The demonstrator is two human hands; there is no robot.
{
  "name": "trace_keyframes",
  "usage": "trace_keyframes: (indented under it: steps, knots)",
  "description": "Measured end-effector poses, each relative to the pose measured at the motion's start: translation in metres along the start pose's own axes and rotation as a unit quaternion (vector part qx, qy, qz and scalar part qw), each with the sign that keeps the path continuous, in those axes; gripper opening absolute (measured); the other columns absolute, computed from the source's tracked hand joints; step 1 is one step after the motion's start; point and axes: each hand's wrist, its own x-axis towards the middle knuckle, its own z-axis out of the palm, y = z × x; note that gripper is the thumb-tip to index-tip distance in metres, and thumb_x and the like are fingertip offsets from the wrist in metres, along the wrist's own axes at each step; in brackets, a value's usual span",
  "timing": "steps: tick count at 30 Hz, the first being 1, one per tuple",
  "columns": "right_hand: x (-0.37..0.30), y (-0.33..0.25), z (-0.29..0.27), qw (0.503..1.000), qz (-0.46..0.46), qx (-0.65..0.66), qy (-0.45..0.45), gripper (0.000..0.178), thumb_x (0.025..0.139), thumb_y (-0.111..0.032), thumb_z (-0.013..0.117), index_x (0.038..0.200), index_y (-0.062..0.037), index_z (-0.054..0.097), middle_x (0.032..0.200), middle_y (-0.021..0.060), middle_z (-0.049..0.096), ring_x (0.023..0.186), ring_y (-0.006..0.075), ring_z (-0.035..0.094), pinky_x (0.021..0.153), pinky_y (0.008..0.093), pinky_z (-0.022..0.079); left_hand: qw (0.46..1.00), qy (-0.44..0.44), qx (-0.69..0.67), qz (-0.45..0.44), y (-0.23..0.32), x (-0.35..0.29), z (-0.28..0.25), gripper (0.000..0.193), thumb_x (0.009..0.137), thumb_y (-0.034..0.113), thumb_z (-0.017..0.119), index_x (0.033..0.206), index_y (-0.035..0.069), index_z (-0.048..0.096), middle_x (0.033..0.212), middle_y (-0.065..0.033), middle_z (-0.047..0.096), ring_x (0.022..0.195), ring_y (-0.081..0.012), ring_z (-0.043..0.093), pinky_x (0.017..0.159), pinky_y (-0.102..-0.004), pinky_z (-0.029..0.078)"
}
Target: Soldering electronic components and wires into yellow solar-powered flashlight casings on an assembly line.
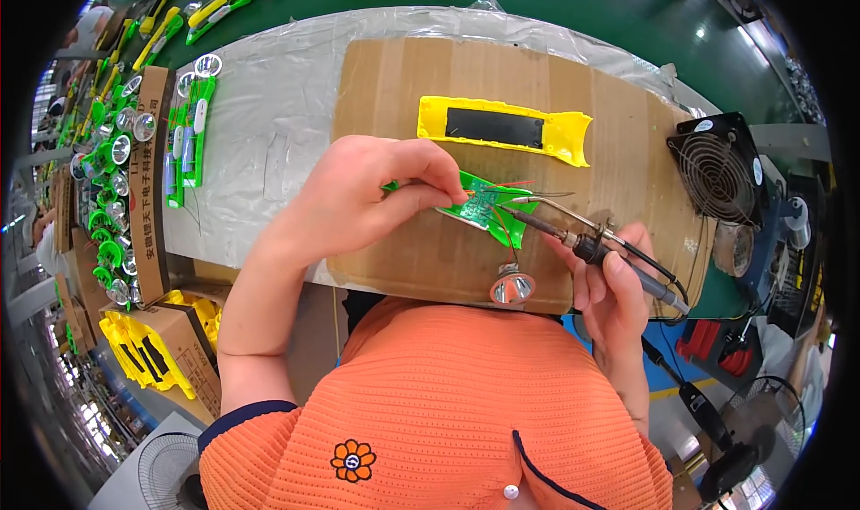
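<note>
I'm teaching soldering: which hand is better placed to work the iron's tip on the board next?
Right hand, probably: it holds the soldering iron, tip close to the circuit board. The left hand, fingertips pinched at the board's left side, holds no iron.

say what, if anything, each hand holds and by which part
Right hand: soldering iron, by its handle. Left hand: fingers at the board; can't tell if they pinch a wire.

Head-worn left fisheye, wide view, facing down, close above cardboard sheet [385, 98]
</note>
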Motion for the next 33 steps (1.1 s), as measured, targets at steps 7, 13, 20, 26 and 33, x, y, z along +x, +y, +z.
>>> trace_keyframes:
  steps: [7,13,20,26,33]
  knots:
    - [0.001,0.002,0.004,1.000,0.006,0.001,0.016,0.018,0.093,-0.005,0.058,0.102,-0.0062,0.042,0.092,0.0174,0.066,0.053,0.0106,0.047,0.049,0.0293,0.047,0.998,0.010,0.053,-0.032,0.010,0.006,0.005,0.009,0.080,0.003,0.077,0.089,0.005,0.075,0.084,-0.0053,0.074,0.075,-0.0154,0.070,0.064,-0.0270,0.053]
    - [0.001,0.000,0.011,1.000,0.000,-0.011,0.010,0.019,0.093,-0.004,0.060,0.100,-0.0055,0.043,0.082,0.0090,0.059,0.054,0.0119,0.049,0.049,0.0305,0.048,0.989,0.028,0.131,0.066,0.001,0.003,0.011,0.014,0.078,0.004,0.078,0.091,0.008,0.076,0.084,-0.0058,0.073,0.075,-0.0193,0.069,0.065,-0.0294,0.054]
    - [0.001,-0.005,0.016,0.999,0.014,-0.031,0.022,0.022,0.092,-0.002,0.062,0.100,-0.0055,0.042,0.079,0.0073,0.056,0.056,0.0125,0.051,0.051,0.0311,0.050,0.974,0.038,0.209,0.083,0.014,-0.001,0.021,0.013,0.078,0.002,0.075,0.089,0.007,0.072,0.093,-0.0069,0.068,0.078,-0.0227,0.066,0.066,-0.0329,0.054]
    - [0.003,-0.007,0.021,0.998,0.018,-0.057,0.018,0.022,0.092,0.000,0.062,0.099,-0.0047,0.042,0.078,0.0077,0.056,0.056,0.0128,0.053,0.051,0.0307,0.050,0.968,0.050,0.242,0.046,0.015,0.000,0.027,0.013,0.077,0.001,0.074,0.087,0.005,0.067,0.098,-0.0061,0.062,0.076,-0.0225,0.065,0.066,-0.0333,0.052]
    - [0.004,-0.009,0.027,0.995,0.023,-0.091,0.016,0.018,0.092,0.002,0.061,0.098,-0.0026,0.044,0.074,0.0088,0.059,0.056,0.0117,0.054,0.052,0.0287,0.050,0.960,0.063,0.261,0.076,0.011,0.000,0.029,0.011,0.077,0.003,0.073,0.085,0.006,0.067,0.097,-0.0060,0.061,0.076,-0.0234,0.064,0.066,-0.0335,0.052]
